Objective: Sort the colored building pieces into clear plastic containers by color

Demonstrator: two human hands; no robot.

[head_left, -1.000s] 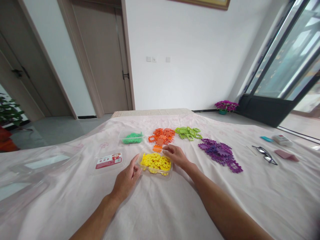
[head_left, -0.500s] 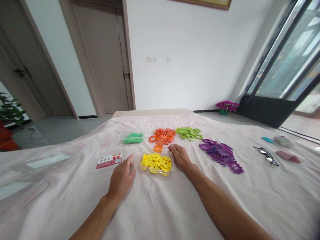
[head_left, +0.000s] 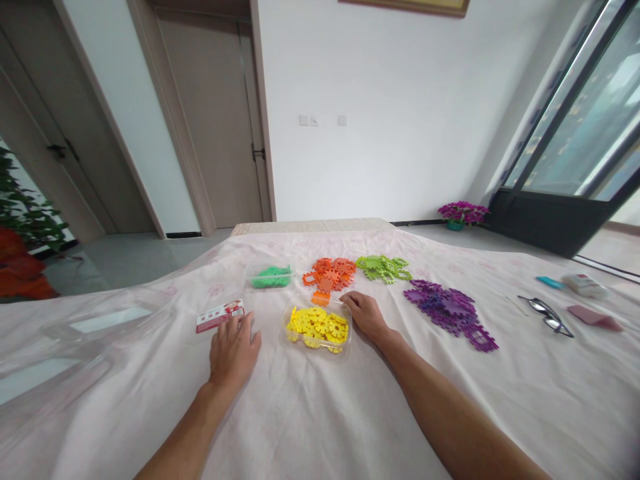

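My left hand (head_left: pixel 234 350) lies palm down with its fingers apart, fingertips over the near edge of a clear lid with a red-and-white label (head_left: pixel 220 315). In front of me, a clear plastic box (head_left: pixel 316 355) holds a pile of yellow flower-shaped plastic pieces (head_left: pixel 317 327). At the box's far right corner, my right hand (head_left: pixel 367 313) has its fingers bent together against the rim; the fingertips are partly hidden. Just behind the box sit orange interlocking pieces (head_left: pixel 330 273), one of them near the rim.
Behind to the left stands a clear box of green pieces (head_left: pixel 271 277). Lime-green pieces (head_left: pixel 383 268) and purple pieces (head_left: pixel 447 308) lie in piles to the right. Beyond are glasses (head_left: pixel 545 315) and a pink cloth (head_left: pixel 594 317). Clear plastic trays (head_left: pixel 100 323) are at far left.
My left hand has moved left, from beside the yellow pieces' box onto the labelled lid, and turned palm down. My right hand stays at the box corner. The view has shifted slightly.
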